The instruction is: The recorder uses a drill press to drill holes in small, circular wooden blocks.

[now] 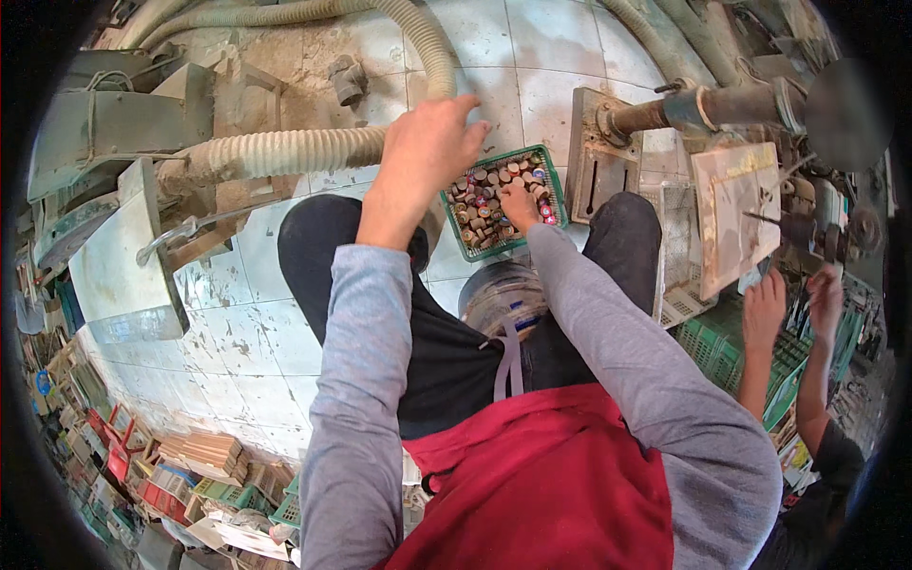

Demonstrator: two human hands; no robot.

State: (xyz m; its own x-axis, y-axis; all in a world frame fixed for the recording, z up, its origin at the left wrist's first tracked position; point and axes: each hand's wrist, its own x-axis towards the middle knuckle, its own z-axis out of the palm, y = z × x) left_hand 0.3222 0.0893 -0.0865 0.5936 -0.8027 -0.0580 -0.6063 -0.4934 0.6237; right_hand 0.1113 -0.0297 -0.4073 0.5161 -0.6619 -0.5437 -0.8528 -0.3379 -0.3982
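Between my knees on the floor sits a green plastic basket (pixel 496 251), filled with small round disc-like pieces (pixel 482 219). Most are brown, and a few show red, blue or white faces. My right hand (pixel 520 206) reaches into it with curled fingers touching the pieces; what the fingertips grip is hidden. Above the basket's left rim, my left hand (pixel 429 147) hangs in the air. Its visible fingers are apart, and I see nothing held.
Ribbed hoses (pixel 285 152) run along the left and top. A machine with a metal base plate (pixel 600 157) and a tilted board (pixel 736 218) stands right. At lower right, another person's hands (pixel 763 309) work near that board. Wood pieces (pixel 204 454) and crates lie lower left.
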